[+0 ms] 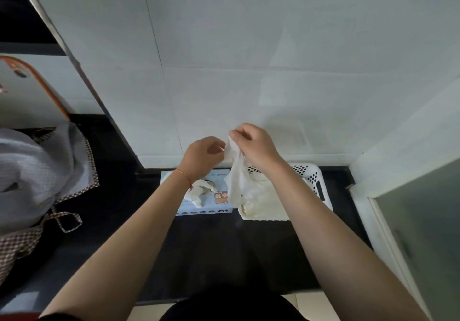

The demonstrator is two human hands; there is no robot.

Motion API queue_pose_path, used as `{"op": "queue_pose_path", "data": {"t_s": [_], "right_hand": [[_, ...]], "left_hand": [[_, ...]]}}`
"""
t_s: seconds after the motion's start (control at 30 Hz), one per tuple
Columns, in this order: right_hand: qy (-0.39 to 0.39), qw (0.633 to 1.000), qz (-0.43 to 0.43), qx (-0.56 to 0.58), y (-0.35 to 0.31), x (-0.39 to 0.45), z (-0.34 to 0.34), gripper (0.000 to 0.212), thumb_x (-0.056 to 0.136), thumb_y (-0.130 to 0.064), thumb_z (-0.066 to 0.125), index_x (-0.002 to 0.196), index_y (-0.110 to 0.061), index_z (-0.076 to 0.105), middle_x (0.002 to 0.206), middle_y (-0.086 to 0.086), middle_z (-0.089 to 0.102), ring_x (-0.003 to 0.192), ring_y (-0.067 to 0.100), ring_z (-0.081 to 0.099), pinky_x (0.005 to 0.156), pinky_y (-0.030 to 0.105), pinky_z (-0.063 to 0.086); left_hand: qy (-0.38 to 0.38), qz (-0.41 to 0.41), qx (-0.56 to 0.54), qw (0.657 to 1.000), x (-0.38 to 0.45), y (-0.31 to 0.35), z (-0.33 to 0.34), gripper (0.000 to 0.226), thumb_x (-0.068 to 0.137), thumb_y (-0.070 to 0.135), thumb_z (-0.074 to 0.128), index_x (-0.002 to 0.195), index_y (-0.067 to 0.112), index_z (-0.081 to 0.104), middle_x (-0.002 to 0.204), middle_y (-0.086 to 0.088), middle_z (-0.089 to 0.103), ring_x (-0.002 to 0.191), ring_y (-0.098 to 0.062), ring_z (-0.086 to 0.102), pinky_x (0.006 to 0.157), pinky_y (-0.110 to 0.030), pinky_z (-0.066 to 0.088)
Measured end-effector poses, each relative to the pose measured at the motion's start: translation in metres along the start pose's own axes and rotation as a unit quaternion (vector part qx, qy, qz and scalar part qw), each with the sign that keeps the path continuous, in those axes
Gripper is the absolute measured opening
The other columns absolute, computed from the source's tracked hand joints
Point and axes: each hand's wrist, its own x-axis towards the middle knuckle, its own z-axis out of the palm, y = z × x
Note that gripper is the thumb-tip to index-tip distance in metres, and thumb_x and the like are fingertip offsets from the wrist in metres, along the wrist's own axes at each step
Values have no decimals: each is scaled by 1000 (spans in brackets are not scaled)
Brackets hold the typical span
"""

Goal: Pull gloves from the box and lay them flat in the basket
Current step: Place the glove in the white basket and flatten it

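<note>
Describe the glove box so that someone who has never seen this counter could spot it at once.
Find the black counter under the white tiled wall. At its back edge the glove box lies flat, immediately left of the white perforated basket. Only it is pale blue with a cartoon picture, and a glove pokes out of its top.

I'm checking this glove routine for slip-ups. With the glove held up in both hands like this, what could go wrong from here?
1. The glove hangs crumpled from the left hand and right hand; lowered like this, it may land bunched rather than flat.
2. It dangles over the near-left edge of the basket, so part could drape onto the counter.
3. Another glove pokes from the box under the left wrist and might get dragged out.
</note>
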Motion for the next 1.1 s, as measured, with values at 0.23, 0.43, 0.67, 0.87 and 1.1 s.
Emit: {"op": "queue_pose_path", "data": {"t_s": [0.23,0.43,0.67,0.87,1.1], "right_hand": [[-1,1000,23,16,7,-16,-31,16,99,-25,53,88,-15,60,70,-11,51,57,-5,45,54,8,34],[36,998,47,24,12,-23,-55,17,97,-24,54,86,-14,61,68,-9,48,62,5,43,57,14,35],[-87,988,76,-99,12,-30,-78,26,90,-30,66,110,-13,64,99,-11,56,93,5,54,74,23,41],[-146,984,49,-89,2,-32,-67,23,79,-24,78,93,-16,61,82,0,60,74,15,57,65,27,45],[-54,997,30,-38,13,-31,-77,23,85,-23,72,86,-3,60,73,2,53,64,14,50,58,27,38]], "left_hand": [[-79,-2,-44,996,0,2,28,32,77,31,79,107,27,68,107,11,66,102,-5,58,84,-18,43],[-25,-4,-67,997,-1,21,32,7,89,20,67,83,19,70,86,7,69,81,-4,61,75,-17,42],[-39,-8,-149,988,-1,52,13,16,87,13,60,71,15,62,73,4,59,66,-10,49,63,-24,39],[-117,16,-112,987,-3,77,17,12,87,24,72,89,13,72,81,-2,71,74,-7,60,73,-23,45],[-181,-48,-120,975,-4,53,7,26,80,20,80,99,6,69,84,-3,68,80,-17,62,78,-29,52]]}}
